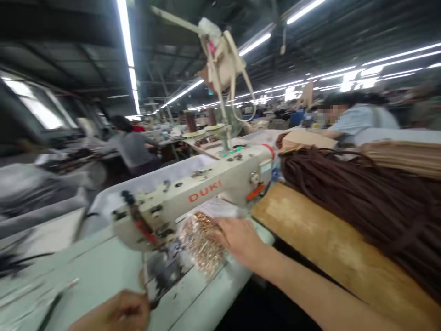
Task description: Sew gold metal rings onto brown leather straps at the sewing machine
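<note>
- While blurred by motion, shows a clear plastic bag of small gold metal fittings (201, 246) lying on the pale green sewing table (99, 271), under the arm of a cream DUKI sewing machine (193, 195).
- Right hand (237, 239) reaching in from the right, fingers on the bag's right side and top edge; touching for certain, though whether gripping or merely resting cannot be told.
- Left hand (119, 312) low at the bottom edge, well apart from the bag, to its lower left; curled, with a small dark item at the fingertips, too blurred to name.
- Just right of the bag, a tan board (330, 248) carrying a heap of dark brown cords (361, 193).
- Behind the cords, stacked tan leather pieces (406, 156).
- Above the machine, a beige handbag (223, 62) hanging from a stand.
- Farther back, other people seated at their own machines.
</note>
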{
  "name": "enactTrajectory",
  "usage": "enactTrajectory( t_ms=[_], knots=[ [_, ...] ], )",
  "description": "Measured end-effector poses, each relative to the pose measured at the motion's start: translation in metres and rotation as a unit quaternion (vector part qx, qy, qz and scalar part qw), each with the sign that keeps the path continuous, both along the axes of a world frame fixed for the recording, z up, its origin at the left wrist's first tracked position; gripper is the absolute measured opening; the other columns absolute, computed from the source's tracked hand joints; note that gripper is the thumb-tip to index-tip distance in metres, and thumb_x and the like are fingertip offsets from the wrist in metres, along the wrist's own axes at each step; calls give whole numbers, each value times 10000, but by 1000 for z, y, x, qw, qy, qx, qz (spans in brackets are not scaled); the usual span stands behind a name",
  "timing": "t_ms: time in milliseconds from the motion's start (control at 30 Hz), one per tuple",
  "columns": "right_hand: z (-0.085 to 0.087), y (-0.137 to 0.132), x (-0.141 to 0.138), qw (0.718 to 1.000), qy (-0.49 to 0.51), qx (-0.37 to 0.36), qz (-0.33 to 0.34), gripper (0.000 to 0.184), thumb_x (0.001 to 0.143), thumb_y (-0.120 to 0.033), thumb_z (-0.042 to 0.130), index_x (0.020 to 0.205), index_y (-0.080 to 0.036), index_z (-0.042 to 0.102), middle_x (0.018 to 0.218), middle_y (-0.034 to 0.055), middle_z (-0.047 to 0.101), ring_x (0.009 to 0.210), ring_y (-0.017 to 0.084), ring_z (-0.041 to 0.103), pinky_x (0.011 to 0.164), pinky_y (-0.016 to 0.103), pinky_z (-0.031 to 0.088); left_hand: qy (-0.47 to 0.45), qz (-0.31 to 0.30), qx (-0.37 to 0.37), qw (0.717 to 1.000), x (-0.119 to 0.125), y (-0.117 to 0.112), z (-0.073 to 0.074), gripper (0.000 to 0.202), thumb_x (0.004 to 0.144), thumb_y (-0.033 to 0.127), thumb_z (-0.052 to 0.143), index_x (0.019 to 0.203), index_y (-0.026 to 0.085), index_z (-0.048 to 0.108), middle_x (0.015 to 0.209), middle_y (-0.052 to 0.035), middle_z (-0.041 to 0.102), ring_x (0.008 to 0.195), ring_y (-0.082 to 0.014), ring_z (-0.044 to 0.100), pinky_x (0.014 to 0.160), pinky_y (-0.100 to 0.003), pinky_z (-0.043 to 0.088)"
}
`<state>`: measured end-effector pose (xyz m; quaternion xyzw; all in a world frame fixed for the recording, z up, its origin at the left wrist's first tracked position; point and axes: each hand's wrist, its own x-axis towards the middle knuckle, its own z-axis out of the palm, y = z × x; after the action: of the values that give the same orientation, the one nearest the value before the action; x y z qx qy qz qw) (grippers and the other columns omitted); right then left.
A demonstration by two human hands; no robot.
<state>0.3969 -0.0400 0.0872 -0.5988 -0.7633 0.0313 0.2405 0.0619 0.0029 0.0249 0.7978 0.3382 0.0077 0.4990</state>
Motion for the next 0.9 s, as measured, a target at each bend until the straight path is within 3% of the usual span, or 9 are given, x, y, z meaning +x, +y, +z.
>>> enactTrajectory(
  t_ms=[67, 133, 300, 467, 633, 900],
  knots=[
    [-39, -19, -52, 996, -13, -53, 64, 321, 980, -421, 377, 1127, -231, 590, 998, 71, 653, 862, 243, 642, 718, 343, 499, -10, 37, -27, 999, -28, -18, 3, 438, 804, 571, 612, 746, 139, 646, 632, -7, 537, 544, -95, 437, 505, -214, 340],
    [-62, -21, -92, 994, -26, -73, 80, 265, 961, -327, 439, 1150, -202, 576, 1060, 89, 630, 878, 239, 638, 723, 329, 506, -29, 58, -40, 997, -37, -20, 3, 410, 796, 541, 641, 756, 133, 664, 638, -12, 541, 553, -97, 430, 517, -216, 330],
    [-73, 16, -144, 995, -55, -58, 55, 302, 925, -189, 449, 1219, -148, 507, 1091, 128, 617, 935, 244, 624, 766, 316, 509, -85, 63, -48, 993, -38, -13, 5, 392, 793, 521, 655, 763, 131, 681, 637, -26, 564, 546, -106, 444, 514, -221, 323],
    [-82, 38, -164, 994, -81, -63, 43, 376, 885, -104, 433, 1256, -51, 455, 1065, 192, 618, 892, 296, 639, 718, 366, 524, -116, 68, -49, 990, -48, -18, 11, 348, 817, 483, 647, 785, 137, 676, 629, -19, 564, 552, -116, 492, 517, -219, 330],
    [-89, 46, -171, 993, -81, -76, 37, 320, 901, -105, 394, 1212, -75, 468, 1027, 180, 625, 889, 300, 639, 723, 375, 504, -134, 78, -51, 987, -50, -19, 16, 307, 826, 446, 653, 776, 143, 670, 659, -20, 594, 569, -118, 539, 525, -212, 344],
    [-73, 51, -161, 984, -40, -108, 138, 235, 916, -279, 496, 1113, -149, 488, 991, 109, 638, 883, 232, 620, 746, 319, 447, -149, 129, -19, 980, -54, -19, 22, 300, 822, 450, 651, 801, 151, 646, 704, -5, 601, 623, -118, 554, 551, -201, 366]
  ],
)
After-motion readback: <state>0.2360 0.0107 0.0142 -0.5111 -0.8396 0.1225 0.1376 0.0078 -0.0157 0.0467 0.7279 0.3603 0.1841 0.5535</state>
